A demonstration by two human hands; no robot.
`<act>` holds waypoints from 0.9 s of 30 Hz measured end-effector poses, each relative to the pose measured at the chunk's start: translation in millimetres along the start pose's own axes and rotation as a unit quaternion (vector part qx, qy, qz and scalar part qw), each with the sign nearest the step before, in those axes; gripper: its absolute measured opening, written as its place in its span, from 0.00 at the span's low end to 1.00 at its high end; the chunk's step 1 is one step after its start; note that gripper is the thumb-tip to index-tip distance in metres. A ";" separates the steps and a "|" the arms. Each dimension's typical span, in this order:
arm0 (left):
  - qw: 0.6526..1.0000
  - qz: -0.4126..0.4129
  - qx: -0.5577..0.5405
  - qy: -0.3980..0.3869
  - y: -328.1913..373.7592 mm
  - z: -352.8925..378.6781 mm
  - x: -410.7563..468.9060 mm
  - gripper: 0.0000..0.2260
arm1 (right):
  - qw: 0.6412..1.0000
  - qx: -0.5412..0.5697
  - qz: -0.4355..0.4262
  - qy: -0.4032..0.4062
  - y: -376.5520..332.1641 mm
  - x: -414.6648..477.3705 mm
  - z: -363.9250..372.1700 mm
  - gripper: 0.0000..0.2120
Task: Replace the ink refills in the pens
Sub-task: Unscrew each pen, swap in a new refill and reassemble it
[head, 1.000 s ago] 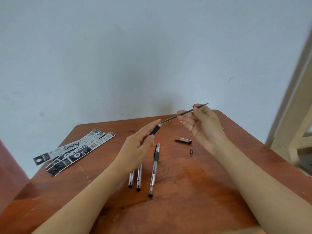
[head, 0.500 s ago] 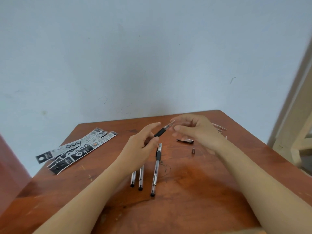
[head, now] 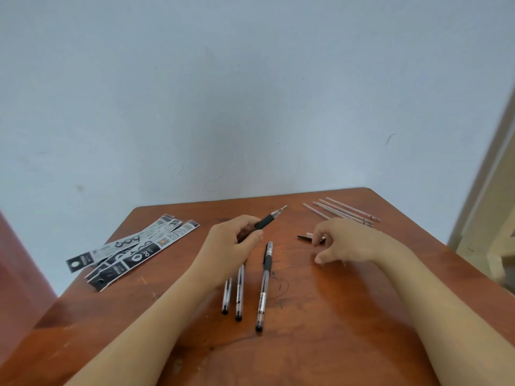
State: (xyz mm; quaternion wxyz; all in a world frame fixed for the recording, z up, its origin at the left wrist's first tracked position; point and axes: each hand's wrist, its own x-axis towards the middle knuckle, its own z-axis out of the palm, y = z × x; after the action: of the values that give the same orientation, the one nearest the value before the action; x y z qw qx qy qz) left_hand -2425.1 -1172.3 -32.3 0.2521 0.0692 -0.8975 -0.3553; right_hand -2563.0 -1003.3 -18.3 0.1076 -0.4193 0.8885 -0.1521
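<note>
**A:** How do the hands stand?

**B:** The left hand (head: 234, 243) is wrapped round a pen (head: 264, 222). Its fingers and thumb curl about the barrel just behind the black rubber grip, and the point aims up and away toward the far edge of the desk (head: 306, 352). The right hand (head: 345, 240) hangs over the middle of the desk, fingers loosely curled downward and thumb held apart. It pinches nothing.

**A:** What lies under it?

**B:** A pen cap (head: 305, 237), flat on the wood right at the fingertips. Whether they touch it I cannot tell. I judge the hand is there to pick it up, and the other one holds the pen point-outward so the cap can slide straight on.

**A:** So that pen is already refilled?

**B:** Probably. Its tip is on and no refill sticks out, so only the capping seems to remain.

**A:** And the others?

**B:** There are three more pens (head: 239, 291) lying side by side near the middle, ends toward the near edge. The upper ends of two are hidden behind the left hand, and the rightmost appears capped. Laid parallel like that, each is easy to take in turn. I cannot tell which are done.

**A:** The refills?

**B:** A bunch of loose refills (head: 342, 213) lies at the far right corner, well apart from the pens. They are pale and set aside, so they are likely the spent ones. Printed refill packets (head: 133, 246) fan out near the left edge, within easy reach.
</note>
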 end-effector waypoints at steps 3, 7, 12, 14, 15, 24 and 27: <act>1.000 0.000 0.000 -0.001 0.1 0.3 0.2 0.08 | 0.999 -0.007 0.015 -0.040 0.3 2.6 0.7 0.04; 1.000 0.000 0.005 -0.007 1.1 0.5 -0.1 0.08 | 0.997 -0.002 0.039 -0.061 -0.3 4.3 -0.1 0.02; 1.000 0.002 0.009 -0.009 1.5 0.4 -0.3 0.08 | 0.998 0.013 0.041 -0.044 -2.0 2.2 -1.7 0.04; 1.000 0.002 0.015 -0.013 2.0 0.5 -0.3 0.08 | 1.000 0.023 0.019 0.011 -2.2 1.8 -2.5 0.07; 1.000 0.002 0.018 -0.014 2.4 0.5 -0.6 0.08 | 0.998 0.046 0.009 0.048 -2.7 1.9 -2.6 0.08; 0.999 0.011 0.036 -0.002 2.1 0.8 -0.2 0.10 | 0.882 0.404 -0.095 0.222 -19.9 -11.8 -11.4 0.09; 0.999 0.018 0.045 0.000 2.9 1.1 0.0 0.10 | 0.891 0.393 -0.106 0.199 -24.6 -14.2 -10.0 0.10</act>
State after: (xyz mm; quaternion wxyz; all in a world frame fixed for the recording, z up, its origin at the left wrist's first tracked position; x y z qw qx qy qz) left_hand -2425.5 -1169.5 -31.1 0.2554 0.0641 -0.9136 -0.3098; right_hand -2539.8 -1005.2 0.8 0.0679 -0.3954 0.7092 -0.5797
